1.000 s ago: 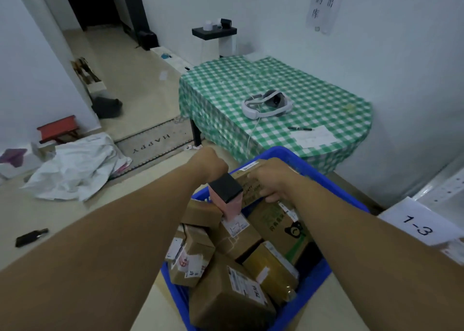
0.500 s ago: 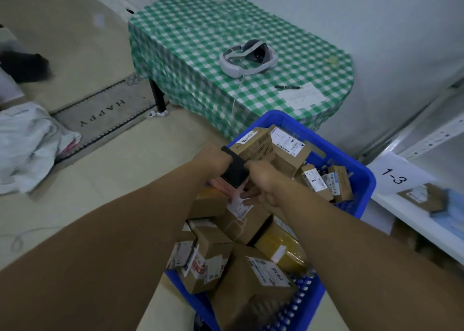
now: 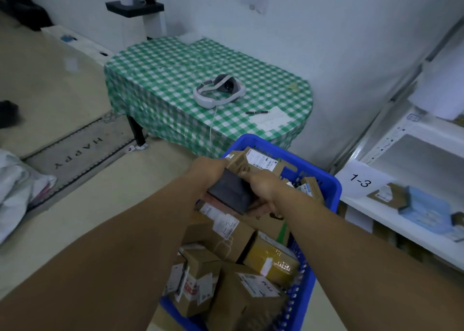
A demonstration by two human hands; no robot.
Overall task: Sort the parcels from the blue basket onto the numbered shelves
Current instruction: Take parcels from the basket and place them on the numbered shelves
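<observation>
One grey doormat [image 3: 80, 152] reads HAPPY. Two hands, left hand [image 3: 209, 166] and right hand [image 3: 261, 183], clamp curled fingers round one dark grey-topped box [image 3: 229, 192] above one blue plastic basket [image 3: 334, 187] holding at least eight cardboard parcels [image 3: 251, 293]. One white shelf tag [image 3: 361, 180] reads 1-3.

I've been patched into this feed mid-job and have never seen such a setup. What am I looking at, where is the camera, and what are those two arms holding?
There is no machine here. A person works with bare hands, and the one picture comes from a camera on their head, looking forward and down. The left hand and right hand share a grip on a small dark box above the blue basket, which is full of cardboard parcels. On the right is a white shelf with a label reading 1-3. Behind is a table with a green checked cloth, bearing a headset, a pen and paper.
</observation>
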